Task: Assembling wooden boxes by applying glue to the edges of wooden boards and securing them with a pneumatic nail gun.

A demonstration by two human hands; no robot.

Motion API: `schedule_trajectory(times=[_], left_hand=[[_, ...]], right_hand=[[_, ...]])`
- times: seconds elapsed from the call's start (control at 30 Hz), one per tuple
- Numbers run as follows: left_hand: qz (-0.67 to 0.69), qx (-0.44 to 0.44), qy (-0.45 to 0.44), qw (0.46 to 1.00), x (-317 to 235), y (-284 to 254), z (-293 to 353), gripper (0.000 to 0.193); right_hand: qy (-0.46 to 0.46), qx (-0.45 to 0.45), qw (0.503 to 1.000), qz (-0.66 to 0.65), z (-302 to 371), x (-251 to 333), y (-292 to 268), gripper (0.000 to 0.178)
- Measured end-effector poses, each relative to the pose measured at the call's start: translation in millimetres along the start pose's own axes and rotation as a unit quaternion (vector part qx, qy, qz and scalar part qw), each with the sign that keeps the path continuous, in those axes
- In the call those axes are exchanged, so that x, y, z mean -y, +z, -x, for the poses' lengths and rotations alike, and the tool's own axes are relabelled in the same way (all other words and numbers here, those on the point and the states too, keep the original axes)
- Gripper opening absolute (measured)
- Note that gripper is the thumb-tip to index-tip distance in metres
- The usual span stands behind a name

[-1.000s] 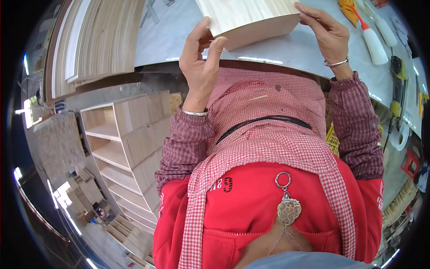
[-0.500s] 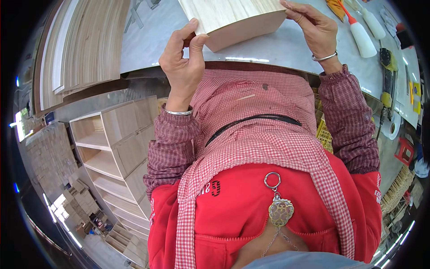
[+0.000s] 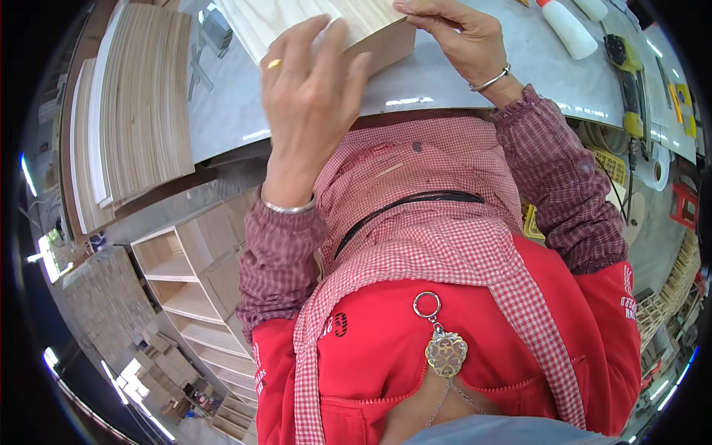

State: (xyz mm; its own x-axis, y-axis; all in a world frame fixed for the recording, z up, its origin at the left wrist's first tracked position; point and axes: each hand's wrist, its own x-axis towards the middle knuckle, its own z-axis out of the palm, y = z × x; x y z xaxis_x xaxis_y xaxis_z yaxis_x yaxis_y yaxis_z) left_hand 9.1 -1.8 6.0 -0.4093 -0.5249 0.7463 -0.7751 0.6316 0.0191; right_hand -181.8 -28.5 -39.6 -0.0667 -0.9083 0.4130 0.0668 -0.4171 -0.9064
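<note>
Wooden piece, pale and box-shaped, is at 12 o'clock over the table, cut off by the view's edge; contact beneath cannot be told. Right hand, at 1 o'clock, pinches its near right corner between thumb and fingers. Left hand, toward 11 o'clock, is blurred, fingers spread and half bent before the near left corner; grip cannot be told. Boards stand stacked at 10 o'clock, a drill lies at 2.
</note>
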Motion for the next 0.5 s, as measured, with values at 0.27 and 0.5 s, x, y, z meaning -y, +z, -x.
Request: schedule_trajectory(times=[0.27, 0.5], left_hand=[[0.059, 0.038, 0.012, 0.997, -4.8, 23.5, -20.3, 0.027], [0.047, 0.064, 0.004, 0.997, -8.2, 20.4, -22.0, 0.025]], right_hand=[[-0.015, 0.019, 1.000, 0.013, -0.4, 0.8, -2.3, 0.020], [-0.045, -0.024, 0.998, 0.037, 7.5, 1.7, -1.5, 0.023]])
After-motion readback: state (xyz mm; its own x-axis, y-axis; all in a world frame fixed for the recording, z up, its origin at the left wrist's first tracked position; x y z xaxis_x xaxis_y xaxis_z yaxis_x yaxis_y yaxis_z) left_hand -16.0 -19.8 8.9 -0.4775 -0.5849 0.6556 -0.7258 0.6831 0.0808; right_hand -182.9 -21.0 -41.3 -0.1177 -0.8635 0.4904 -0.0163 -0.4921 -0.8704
